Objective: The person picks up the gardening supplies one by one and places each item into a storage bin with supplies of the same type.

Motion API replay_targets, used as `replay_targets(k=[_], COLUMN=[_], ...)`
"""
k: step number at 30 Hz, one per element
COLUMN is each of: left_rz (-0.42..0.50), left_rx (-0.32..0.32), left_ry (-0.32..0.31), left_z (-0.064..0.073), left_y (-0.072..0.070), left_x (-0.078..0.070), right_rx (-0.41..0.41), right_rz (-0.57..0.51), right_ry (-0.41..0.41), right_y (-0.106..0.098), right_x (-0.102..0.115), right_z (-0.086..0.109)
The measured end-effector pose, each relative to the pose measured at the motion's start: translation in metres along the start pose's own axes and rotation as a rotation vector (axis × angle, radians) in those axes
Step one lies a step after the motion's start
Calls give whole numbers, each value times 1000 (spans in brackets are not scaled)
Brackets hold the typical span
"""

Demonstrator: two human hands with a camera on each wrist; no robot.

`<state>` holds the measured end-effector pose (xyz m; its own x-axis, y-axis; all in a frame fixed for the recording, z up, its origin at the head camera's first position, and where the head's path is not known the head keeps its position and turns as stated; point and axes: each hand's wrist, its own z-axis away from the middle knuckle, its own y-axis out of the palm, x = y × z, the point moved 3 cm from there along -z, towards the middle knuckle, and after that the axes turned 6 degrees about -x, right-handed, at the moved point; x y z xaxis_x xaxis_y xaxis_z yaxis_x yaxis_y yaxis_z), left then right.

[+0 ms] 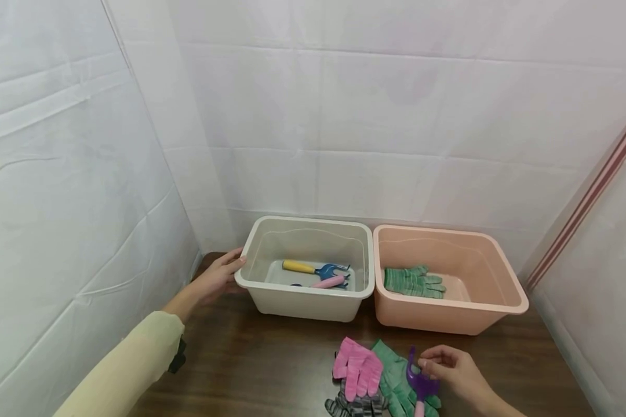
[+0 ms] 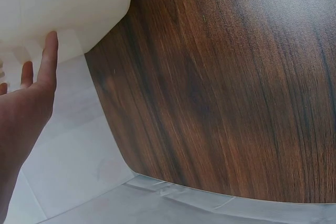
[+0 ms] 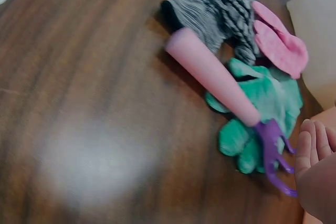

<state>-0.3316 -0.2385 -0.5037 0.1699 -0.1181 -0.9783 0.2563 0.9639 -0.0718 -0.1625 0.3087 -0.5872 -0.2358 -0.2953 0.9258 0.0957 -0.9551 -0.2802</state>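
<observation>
My right hand pinches a small purple hand fork with a pink handle by its prongs. Below the fork lies a green gardening glove, beside a pink glove and a grey striped glove. My left hand rests with extended fingers against the left side of the white bin. Inside that bin are a blue hand fork with a yellow handle and a pink tool handle; the near wall partly hides them.
Right beside the white bin stands a peach bin holding a green striped glove. Both bins stand near the back of the brown wooden table. White sheeting encloses the back and sides.
</observation>
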Motion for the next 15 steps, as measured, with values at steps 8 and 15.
replay_targets(k=[8, 15], left_rz=[1, -3], left_rx=[-1, -4], left_ry=[-3, 0], left_z=[2, 0], left_y=[0, 0], left_x=[-1, -1], right_rx=[35, 11], right_rz=[-11, 18], right_ry=[72, 114], right_y=[7, 8], right_x=[-24, -36], right_z=[11, 13])
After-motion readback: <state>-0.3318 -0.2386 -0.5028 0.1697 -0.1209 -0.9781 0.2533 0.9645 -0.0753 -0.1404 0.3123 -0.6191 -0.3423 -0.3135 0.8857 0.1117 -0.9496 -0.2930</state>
